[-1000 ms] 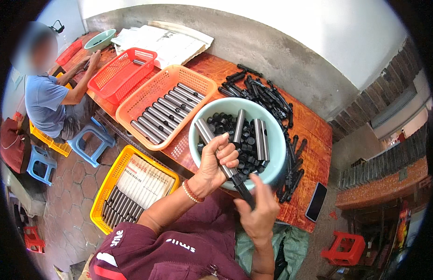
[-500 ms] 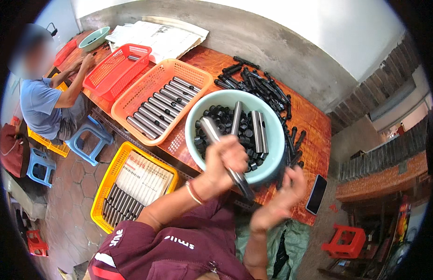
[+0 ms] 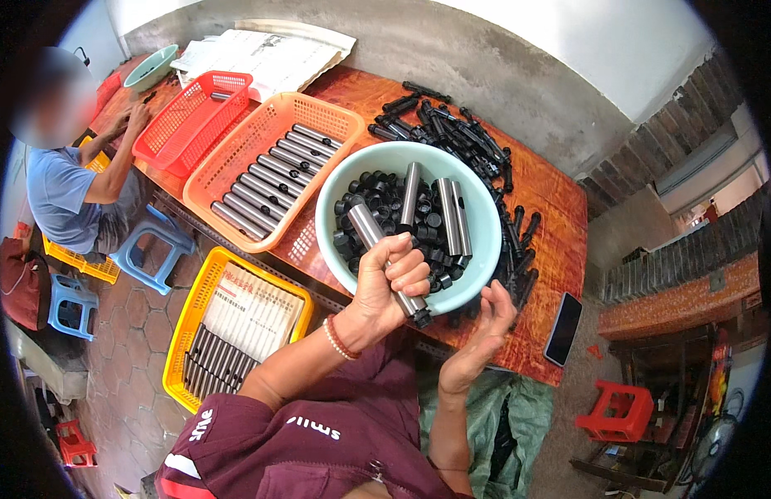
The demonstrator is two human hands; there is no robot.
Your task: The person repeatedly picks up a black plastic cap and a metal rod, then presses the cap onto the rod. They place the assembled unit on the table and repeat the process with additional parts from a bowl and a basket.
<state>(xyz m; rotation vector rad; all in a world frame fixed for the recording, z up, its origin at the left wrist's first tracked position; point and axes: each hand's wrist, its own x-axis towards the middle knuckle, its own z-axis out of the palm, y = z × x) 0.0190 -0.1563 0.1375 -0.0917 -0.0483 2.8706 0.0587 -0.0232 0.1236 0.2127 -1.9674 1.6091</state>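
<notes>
My left hand point(image 3: 384, 287) is wrapped round a shiny metal tube point(image 3: 366, 224), tilted over the near rim of a pale green bowl point(image 3: 326, 237). A black plug shows at the tube's lower end. To the right of that end is my right hand point(image 3: 479, 337), palm turned toward the tube, fingers stretched out and holding nothing. Many small black plugs point(image 3: 431, 220) lie in the bowl. Three more metal tubes rest on them: one upright-leaning tube point(image 3: 410, 193) and a side-by-side pair point(image 3: 447, 218).
Left of the bowl, an orange basket point(image 3: 352, 137) holds a row of metal tubes; a red basket point(image 3: 157, 141) lies beyond. Black bolt-like parts point(image 3: 477, 150) are heaped behind. A phone point(image 3: 562, 328) lies at right. Below stands a yellow crate point(image 3: 176, 366). A person point(image 3: 65, 183) works far left.
My right hand has moved left, closer to the tube's lower end. My left hand keeps its grip, and the tube has shifted slightly left. The whole view has shifted a little.
</notes>
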